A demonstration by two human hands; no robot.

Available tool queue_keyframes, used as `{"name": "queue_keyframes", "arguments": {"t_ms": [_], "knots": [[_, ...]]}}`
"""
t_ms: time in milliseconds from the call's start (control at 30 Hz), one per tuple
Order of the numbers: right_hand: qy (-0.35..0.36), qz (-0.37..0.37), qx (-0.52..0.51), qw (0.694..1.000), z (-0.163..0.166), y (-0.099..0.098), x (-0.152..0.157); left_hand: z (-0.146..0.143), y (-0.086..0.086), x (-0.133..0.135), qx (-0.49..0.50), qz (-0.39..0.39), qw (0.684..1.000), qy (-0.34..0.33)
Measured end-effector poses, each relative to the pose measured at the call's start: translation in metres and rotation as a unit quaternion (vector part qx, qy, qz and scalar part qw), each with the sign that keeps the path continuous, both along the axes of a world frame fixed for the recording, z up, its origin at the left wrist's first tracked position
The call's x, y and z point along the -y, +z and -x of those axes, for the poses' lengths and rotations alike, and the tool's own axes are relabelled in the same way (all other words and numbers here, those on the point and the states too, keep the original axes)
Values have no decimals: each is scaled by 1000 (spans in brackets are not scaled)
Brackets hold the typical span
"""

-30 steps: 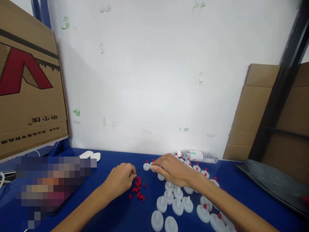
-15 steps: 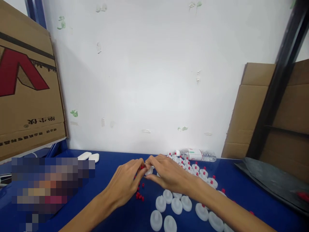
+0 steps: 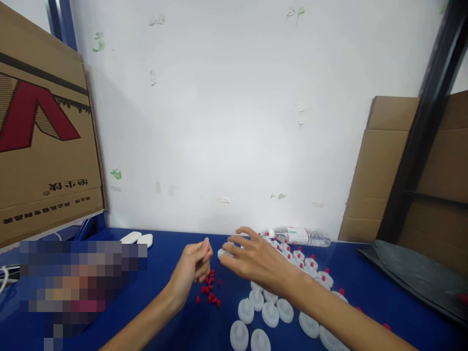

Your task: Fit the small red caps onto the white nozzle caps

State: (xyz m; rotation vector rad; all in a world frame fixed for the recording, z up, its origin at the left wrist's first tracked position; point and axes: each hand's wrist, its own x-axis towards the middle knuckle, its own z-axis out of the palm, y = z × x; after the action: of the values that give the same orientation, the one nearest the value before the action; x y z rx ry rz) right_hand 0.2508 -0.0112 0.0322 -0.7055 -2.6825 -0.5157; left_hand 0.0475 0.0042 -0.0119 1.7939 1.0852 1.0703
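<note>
My left hand (image 3: 196, 261) is closed, thumb and fingertips pressed together, above the table left of centre. Whatever may be in that pinch is too small to name. Just below it lie several small red caps (image 3: 210, 287), scattered loose. My right hand (image 3: 252, 256) has its fingers apart and slightly bent, over the far end of a group of translucent white oval pieces. One white oval piece (image 3: 221, 253) shows at its fingertips; whether they touch it I cannot tell. Nearer me stand uncapped white oval pieces with short nozzles (image 3: 270, 314). Others wear red caps, like the capped piece (image 3: 324, 279).
A clear plastic bottle (image 3: 300, 236) lies by the wall behind the capped pieces. Two white rounded objects (image 3: 145, 241) rest at the back left. A dark plastic bag (image 3: 409, 273) lies right. A large cardboard box (image 3: 51, 165) stands left, and flat cardboard (image 3: 380, 170) leans at right.
My hands were together around a white piece and a red cap; they have come apart. The left moved slightly left, fingers closed, while the right spread its fingers. The view shifted slightly.
</note>
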Motion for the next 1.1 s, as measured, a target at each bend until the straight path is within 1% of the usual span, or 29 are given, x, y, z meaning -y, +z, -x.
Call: {"name": "queue_keyframes", "arguments": {"t_ms": [100,167,267,367,467,633,733,900,1000,1100], "knots": [[-40,18,-22,999,-11,-3,-10,6,1,-4,-26,-31,998,57],[-57,40,-35,997,-16,-8,-17,10,-1,-7,-69,-55,992,90],[-47,81,-25,995,-18,-17,-21,14,-5,-10,-161,-87,976,116],[-24,119,-5,993,-19,-21,-21,17,-7,-11,-250,-105,954,127],[-31,144,-6,989,-20,-19,-21,21,-8,-13,-315,-113,933,131],[-95,162,-49,981,-23,-14,-24,28,-13,-19,-386,-112,907,125],[-119,188,-53,973,-27,-19,-28,29,-13,-20,-403,-100,904,103],[-126,245,-28,961,-30,-36,-38,28,-8,-17,-410,-94,904,73],[-119,254,-20,959,-29,-43,-41,28,-8,-16,-411,-98,904,64],[-108,248,-24,962,-27,-43,-41,28,-8,-16,-411,-108,903,63]]}}
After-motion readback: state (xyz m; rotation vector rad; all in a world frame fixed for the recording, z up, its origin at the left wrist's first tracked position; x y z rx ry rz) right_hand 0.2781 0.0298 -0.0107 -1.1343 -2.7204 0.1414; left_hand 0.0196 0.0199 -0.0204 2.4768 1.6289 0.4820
